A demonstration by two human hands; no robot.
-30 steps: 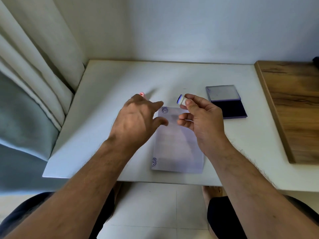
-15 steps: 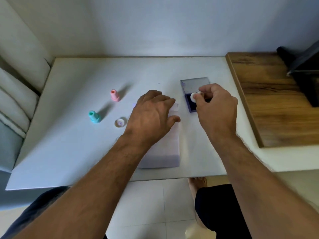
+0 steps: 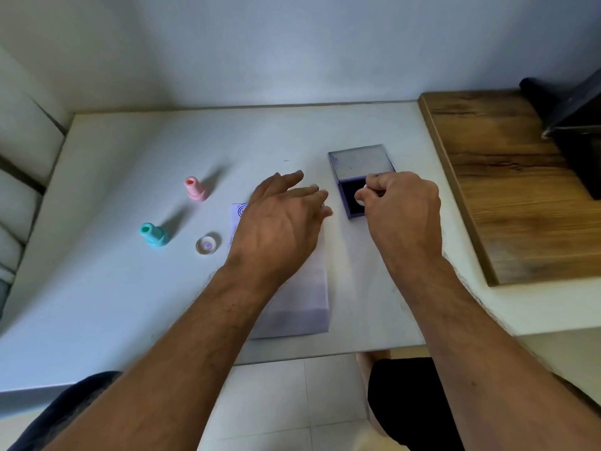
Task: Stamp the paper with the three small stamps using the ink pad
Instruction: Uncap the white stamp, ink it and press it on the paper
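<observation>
My right hand [image 3: 401, 206] grips a small white stamp [image 3: 361, 197] and holds it down over the dark pad of the open purple ink pad [image 3: 348, 200]. My left hand [image 3: 279, 222] lies flat, fingers spread, on the upper part of the white paper [image 3: 299, 307], which shows a round blue print [image 3: 241, 209] at its top left corner. A pink stamp [image 3: 195, 189] and a teal stamp [image 3: 153, 235] stand upright on the white table to the left. A small clear round cap [image 3: 207, 245] lies beside them.
The white table [image 3: 113, 304] ends at a wall behind and a curtain on the left. A raised wooden board [image 3: 520, 190] sits to the right, with a dark object [image 3: 575, 125] on its far corner. My knees and tiled floor show below the table's front edge.
My right hand carried the white stamp from above the paper to the ink pad. My left hand settled flat on the paper. The view shifted, showing the pink and teal stamps.
</observation>
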